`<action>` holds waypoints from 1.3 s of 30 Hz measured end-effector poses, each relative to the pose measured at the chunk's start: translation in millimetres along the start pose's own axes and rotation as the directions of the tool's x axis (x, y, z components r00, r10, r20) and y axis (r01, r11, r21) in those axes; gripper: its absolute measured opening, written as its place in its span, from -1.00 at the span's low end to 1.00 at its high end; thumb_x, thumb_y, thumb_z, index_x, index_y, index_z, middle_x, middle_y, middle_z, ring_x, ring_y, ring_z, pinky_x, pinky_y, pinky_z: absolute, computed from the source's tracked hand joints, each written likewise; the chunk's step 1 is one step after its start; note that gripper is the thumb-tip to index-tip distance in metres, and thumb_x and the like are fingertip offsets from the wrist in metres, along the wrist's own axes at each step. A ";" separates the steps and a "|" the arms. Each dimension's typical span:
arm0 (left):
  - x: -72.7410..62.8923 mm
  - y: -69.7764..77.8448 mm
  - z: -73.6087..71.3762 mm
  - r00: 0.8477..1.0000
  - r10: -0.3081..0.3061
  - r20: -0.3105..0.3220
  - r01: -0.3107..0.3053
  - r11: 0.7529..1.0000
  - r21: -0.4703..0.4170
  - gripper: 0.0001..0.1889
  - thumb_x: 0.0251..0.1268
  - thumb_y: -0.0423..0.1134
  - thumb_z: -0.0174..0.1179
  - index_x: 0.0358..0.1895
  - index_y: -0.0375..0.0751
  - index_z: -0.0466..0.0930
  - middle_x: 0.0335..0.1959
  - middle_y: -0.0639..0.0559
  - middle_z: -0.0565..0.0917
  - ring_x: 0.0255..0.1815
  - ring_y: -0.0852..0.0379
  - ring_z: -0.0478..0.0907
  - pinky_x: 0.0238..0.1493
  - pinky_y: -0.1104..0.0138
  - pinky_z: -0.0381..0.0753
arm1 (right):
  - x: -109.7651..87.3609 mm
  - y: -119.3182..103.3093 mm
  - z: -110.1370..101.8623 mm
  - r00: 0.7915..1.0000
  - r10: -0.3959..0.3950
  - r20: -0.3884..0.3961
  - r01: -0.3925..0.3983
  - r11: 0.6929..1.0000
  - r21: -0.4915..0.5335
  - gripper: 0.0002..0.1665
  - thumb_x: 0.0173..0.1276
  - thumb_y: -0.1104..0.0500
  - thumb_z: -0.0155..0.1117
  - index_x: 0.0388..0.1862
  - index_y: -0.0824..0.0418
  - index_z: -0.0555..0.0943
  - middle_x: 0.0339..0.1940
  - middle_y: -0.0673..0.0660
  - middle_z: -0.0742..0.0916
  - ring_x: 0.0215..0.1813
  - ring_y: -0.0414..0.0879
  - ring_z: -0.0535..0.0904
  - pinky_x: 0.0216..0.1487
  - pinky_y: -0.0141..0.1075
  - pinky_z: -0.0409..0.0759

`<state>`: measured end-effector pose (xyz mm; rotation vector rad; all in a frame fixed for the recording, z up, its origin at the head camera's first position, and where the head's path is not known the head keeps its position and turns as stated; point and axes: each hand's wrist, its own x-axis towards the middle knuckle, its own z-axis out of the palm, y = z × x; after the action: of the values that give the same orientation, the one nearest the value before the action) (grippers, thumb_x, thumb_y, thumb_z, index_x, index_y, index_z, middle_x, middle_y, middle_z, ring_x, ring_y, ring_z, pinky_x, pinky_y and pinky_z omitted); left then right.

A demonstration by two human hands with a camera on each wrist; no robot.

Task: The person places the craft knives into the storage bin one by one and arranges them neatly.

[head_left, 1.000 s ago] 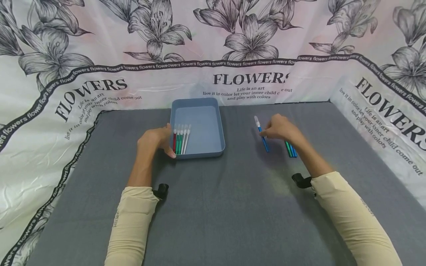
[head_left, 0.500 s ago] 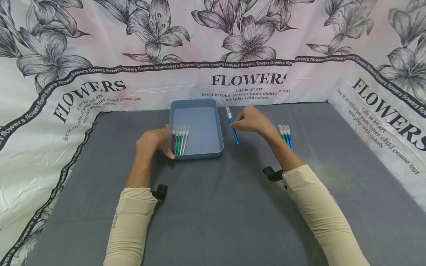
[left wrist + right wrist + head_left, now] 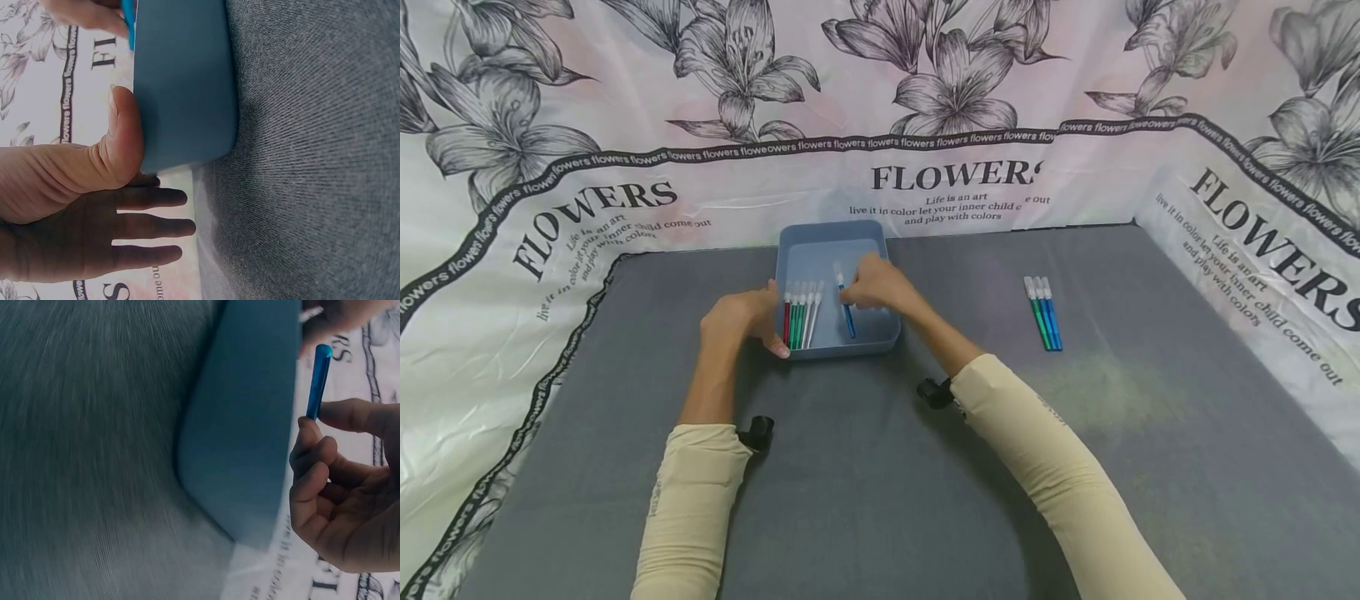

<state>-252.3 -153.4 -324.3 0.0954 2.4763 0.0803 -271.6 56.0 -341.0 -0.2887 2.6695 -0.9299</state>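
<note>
A blue-grey tray (image 3: 838, 354) lies towards the back of the table. My left hand (image 3: 741, 321) is at its front-left corner; in the left wrist view the thumb touches the tray wall and the other visible fingers are straight. My right hand (image 3: 877, 283) is over the tray and pinches a blue felt-tip pen (image 3: 848, 320) with a whitish cap between thumb and fingertips. The right wrist view shows the blue end of this pen (image 3: 319, 381) above the tray rim. Several felt-tip pens (image 3: 801, 321), red, green and pale, lie side by side at the tray's left.
To the right on the grey cloth (image 3: 850, 500), one green and two blue felt-tip pens (image 3: 1043, 317) lie close together with whitish caps pointing away. A white flower-printed sheet (image 3: 955, 183) rises along the table's back and sides.
My right hand has carried the blue felt-tip pen leftward from beside the loose pens to over the tray. My left hand has stayed at the tray corner.
</note>
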 end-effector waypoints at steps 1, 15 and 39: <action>0.0 -0.4 -0.2 1.000 -0.002 0.000 0.002 1.000 -0.006 0.43 0.16 0.07 0.56 0.67 -0.39 -0.50 0.74 -0.36 -0.19 0.75 -0.35 -0.11 0.64 -0.26 0.15 | 1.7 -1.7 4.2 1.000 0.001 -0.004 -0.001 1.000 0.004 -0.36 0.36 0.21 0.29 -0.86 0.05 0.23 -0.86 -0.03 0.37 -0.74 -0.23 0.11 -0.63 -0.37 0.15; 1.5 -1.2 -0.1 1.000 0.010 -0.012 -0.010 1.000 0.017 0.42 0.16 0.10 0.55 0.68 -0.42 -0.45 0.74 -0.37 -0.14 0.75 -0.34 -0.05 0.64 -0.23 0.18 | 19.4 -15.5 41.4 0.999 0.023 0.045 -0.017 0.992 -0.127 -0.47 0.39 0.24 0.34 -0.75 0.09 0.33 -0.73 0.01 0.51 -0.67 -0.15 0.41 -0.58 -0.36 0.46; 3.3 -4.0 0.8 0.999 -0.037 -0.012 0.037 0.999 -0.036 0.43 0.14 0.10 0.56 0.70 -0.27 -0.47 0.75 -0.30 -0.16 0.74 -0.36 -0.05 0.56 -0.33 0.25 | 20.4 -22.2 46.2 0.990 -0.005 0.138 0.029 0.984 -0.178 -0.71 0.45 0.10 0.43 -0.39 0.18 0.55 -0.61 0.01 0.58 -0.59 -0.20 0.43 -0.50 -0.40 0.45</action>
<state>-254.6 -157.0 -327.2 0.0341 2.4870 0.1100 -272.8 6.7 -365.8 -0.4005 2.6300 -0.6491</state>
